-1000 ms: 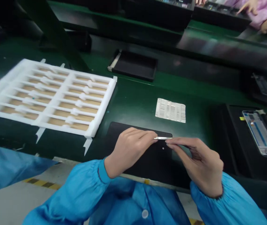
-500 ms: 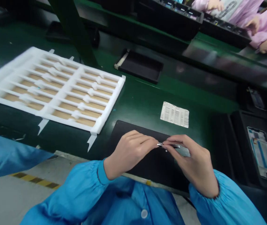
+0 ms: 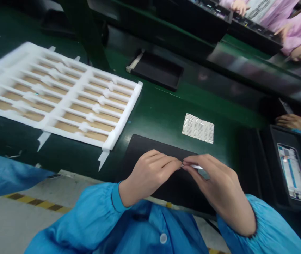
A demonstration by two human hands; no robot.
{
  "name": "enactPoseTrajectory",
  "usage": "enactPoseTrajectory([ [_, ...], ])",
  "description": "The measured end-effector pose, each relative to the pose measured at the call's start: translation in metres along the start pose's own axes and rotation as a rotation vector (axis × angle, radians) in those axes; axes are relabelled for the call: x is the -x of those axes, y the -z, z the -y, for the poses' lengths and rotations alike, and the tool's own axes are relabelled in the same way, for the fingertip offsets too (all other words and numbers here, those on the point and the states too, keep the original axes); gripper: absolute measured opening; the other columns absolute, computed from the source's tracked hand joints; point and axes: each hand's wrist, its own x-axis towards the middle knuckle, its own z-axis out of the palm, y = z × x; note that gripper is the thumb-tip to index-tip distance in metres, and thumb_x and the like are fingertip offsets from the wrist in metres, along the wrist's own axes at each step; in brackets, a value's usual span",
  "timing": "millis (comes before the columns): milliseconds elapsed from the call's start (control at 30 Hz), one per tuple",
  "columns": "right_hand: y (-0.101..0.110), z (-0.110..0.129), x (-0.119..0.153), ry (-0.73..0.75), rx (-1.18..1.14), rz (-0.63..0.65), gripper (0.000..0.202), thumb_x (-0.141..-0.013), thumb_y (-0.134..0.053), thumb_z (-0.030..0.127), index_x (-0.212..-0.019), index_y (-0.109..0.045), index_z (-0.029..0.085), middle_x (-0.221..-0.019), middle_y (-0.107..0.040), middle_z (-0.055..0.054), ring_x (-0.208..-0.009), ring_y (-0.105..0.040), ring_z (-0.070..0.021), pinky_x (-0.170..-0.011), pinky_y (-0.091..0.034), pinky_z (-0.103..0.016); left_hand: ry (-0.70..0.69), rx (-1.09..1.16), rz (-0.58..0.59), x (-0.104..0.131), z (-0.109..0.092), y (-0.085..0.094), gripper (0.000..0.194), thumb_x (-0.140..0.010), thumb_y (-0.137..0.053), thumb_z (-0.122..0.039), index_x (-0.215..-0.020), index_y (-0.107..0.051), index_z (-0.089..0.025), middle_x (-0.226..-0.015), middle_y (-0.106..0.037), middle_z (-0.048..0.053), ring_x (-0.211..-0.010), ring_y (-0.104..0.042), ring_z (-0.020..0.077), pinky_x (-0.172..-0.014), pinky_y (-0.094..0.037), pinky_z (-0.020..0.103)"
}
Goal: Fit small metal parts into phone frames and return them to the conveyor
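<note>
My left hand point(image 3: 150, 173) is closed in a pinch, its fingertips meeting those of my right hand over a black mat point(image 3: 137, 150). What the left fingertips grip is mostly hidden; a tiny bright bit shows between the two hands. My right hand point(image 3: 217, 183) is closed too, thumb and fingers pinching a thin, shiny metal piece point(image 3: 196, 167). Its exact kind does not show. Beyond the mat lies a pale sheet point(image 3: 198, 128) bearing rows of small silvery strips, with neither hand touching it.
A white foam tray point(image 3: 122, 127) with slotted compartments is taped down at left. A shallow black tray point(image 3: 155, 70) lies further back. At right, a black holder point(image 3: 274, 141) carries a phone frame point(image 3: 293, 173); a co-worker's hand point(image 3: 294, 121) is behind it. Others in pink sleeves work across the bench.
My hands have come slightly closer together at the fingertips, and the small metal piece between them shows less. A co-worker's hand and blue sleeve have appeared at the right.
</note>
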Motion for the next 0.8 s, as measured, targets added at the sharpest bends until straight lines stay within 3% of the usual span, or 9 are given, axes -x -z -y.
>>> enactPoseTrajectory([
  [133, 0.0, 0.0, 0.001, 0.031, 0.0, 0.031, 0.015, -0.093, -0.06, 0.011, -0.106, -0.061, 0.017, -0.095, -0.068, -0.004, -0.087, -0.063, -0.0169, -0.075, -0.052, -0.028, -0.013, 0.029, -0.012, 0.001, 0.001, 0.0, 0.011, -0.094, -0.057, -0.01, -0.101, -0.065, -0.013, -0.098, -0.075, 0.003, -0.085, -0.071, 0.0147, -0.072, -0.048, 0.027],
  [333, -0.005, -0.011, 0.021, 0.103, 0.058, -0.163, 0.026, -0.091, -0.064, 0.011, -0.116, -0.061, 0.016, -0.122, -0.065, -0.01, -0.11, -0.059, -0.0236, -0.093, -0.049, -0.04, -0.024, 0.045, 0.017, 0.002, 0.003, 0.0, 0.012, -0.093, -0.058, -0.008, -0.102, -0.065, -0.013, -0.098, -0.076, 0.002, -0.084, -0.071, 0.0148, -0.073, -0.048, 0.027],
  [467, -0.02, -0.027, 0.034, 0.207, 0.14, -0.157, 0.034, -0.093, -0.061, 0.009, -0.126, -0.06, 0.017, -0.138, -0.056, -0.013, -0.119, -0.056, -0.0264, -0.094, -0.05, -0.044, -0.026, 0.036, -0.004, 0.002, 0.003, 0.0, 0.011, -0.092, -0.059, -0.008, -0.1, -0.065, -0.014, -0.097, -0.076, 0.003, -0.085, -0.072, 0.0157, -0.074, -0.049, 0.027],
  [667, -0.042, -0.039, 0.043, 0.379, 0.393, -0.297, 0.04, -0.088, -0.066, 0.008, -0.126, -0.062, 0.022, -0.123, -0.068, -0.006, -0.118, -0.061, -0.0245, -0.101, -0.049, -0.042, -0.005, 0.024, 0.005, 0.002, -0.001, 0.0, 0.011, -0.093, -0.059, -0.009, -0.098, -0.066, -0.015, -0.095, -0.076, 0.003, -0.085, -0.072, 0.0149, -0.074, -0.05, 0.027],
  [733, -0.045, -0.038, 0.043, 0.343, 0.359, -0.344, 0.037, -0.089, -0.066, 0.011, -0.123, -0.064, 0.024, -0.119, -0.07, -0.006, -0.114, -0.063, -0.0241, -0.103, -0.046, -0.044, -0.022, 0.009, -0.007, 0.003, -0.001, -0.001, 0.013, -0.092, -0.058, -0.008, -0.1, -0.066, -0.015, -0.097, -0.076, 0.004, -0.088, -0.072, 0.0153, -0.075, -0.05, 0.027],
  [800, -0.045, -0.034, 0.04, 0.249, 0.178, -0.357, 0.03, -0.091, -0.063, 0.013, -0.119, -0.065, 0.023, -0.121, -0.069, -0.008, -0.111, -0.064, -0.0243, -0.102, -0.046, -0.048, -0.071, 0.001, -0.027, 0.005, 0.0, -0.001, 0.015, -0.093, -0.058, -0.009, -0.103, -0.067, -0.014, -0.101, -0.076, 0.005, -0.09, -0.072, 0.0159, -0.076, -0.051, 0.027],
])
